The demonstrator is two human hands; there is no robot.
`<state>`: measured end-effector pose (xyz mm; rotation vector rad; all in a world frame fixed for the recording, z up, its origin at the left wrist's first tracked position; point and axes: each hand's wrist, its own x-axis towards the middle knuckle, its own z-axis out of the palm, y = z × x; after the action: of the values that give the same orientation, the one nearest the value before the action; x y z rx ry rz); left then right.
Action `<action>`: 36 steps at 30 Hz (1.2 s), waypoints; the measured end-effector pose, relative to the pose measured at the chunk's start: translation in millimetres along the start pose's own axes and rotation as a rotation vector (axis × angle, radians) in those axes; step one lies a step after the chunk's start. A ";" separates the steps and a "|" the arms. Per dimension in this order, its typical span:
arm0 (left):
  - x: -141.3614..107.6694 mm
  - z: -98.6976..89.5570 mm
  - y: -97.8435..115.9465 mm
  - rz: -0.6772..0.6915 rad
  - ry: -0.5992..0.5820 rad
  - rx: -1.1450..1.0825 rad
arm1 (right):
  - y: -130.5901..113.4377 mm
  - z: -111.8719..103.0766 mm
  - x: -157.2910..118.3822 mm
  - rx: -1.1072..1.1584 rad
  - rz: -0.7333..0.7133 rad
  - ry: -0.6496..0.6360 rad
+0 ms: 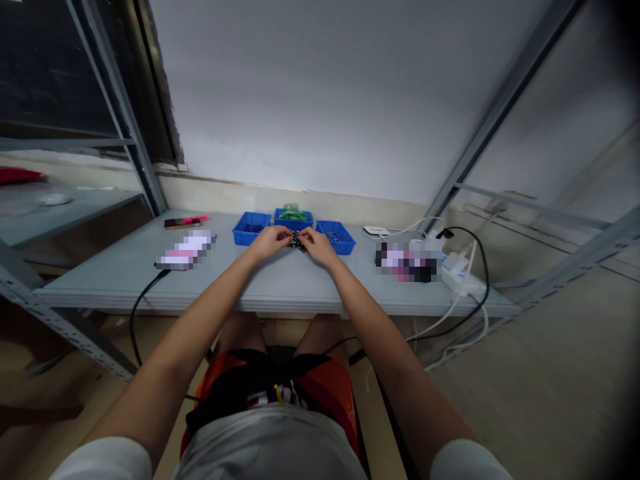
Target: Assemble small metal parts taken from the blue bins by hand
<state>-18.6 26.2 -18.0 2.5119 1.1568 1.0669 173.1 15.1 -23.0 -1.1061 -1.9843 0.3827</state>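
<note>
My left hand [271, 243] and my right hand [319, 247] meet near the middle of the table, fingers curled inward and fingertips close together. Between them is a little cluster of small black and shiny parts [297, 241], too small to name. Both hands have their fingers closed at this cluster; exactly what each one pinches is hidden. Just behind stand three blue trays. Dark pieces lie in the left tray [239, 235], green packets [293, 213] fill the middle tray [278, 221], and small pale-edged pieces lie in the right tray [347, 248].
A blurred phone-like device [186, 251] with a black cable lies to the left, near a dark flat object [180, 223] with something pink. On the right are a blurred object [407, 262], a white device [375, 231], and a power strip [465, 277] with tangled cables. Metal posts flank the table.
</note>
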 end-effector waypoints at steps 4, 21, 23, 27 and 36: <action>-2.0 -18.9 -2.0 -0.140 0.214 0.264 | 5.0 1.4 -0.3 -0.042 0.012 -0.044; -19.0 -49.7 -47.1 -0.654 0.407 0.333 | 9.6 0.0 -1.4 -0.204 0.074 -0.135; -19.0 -48.0 -48.1 -0.598 0.428 0.303 | 12.5 1.0 -1.3 -0.222 0.066 -0.154; -13.7 -42.8 -41.2 -0.508 0.428 0.322 | 18.8 4.3 -1.5 -0.348 0.006 -0.180; -0.2 -7.0 -1.0 0.023 0.082 0.138 | 14.4 3.8 -2.4 -0.418 -0.061 -0.194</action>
<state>-23.9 25.8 -13.4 2.6134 1.2672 1.1432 179.0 21.7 -35.1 -1.2981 -2.3320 0.0405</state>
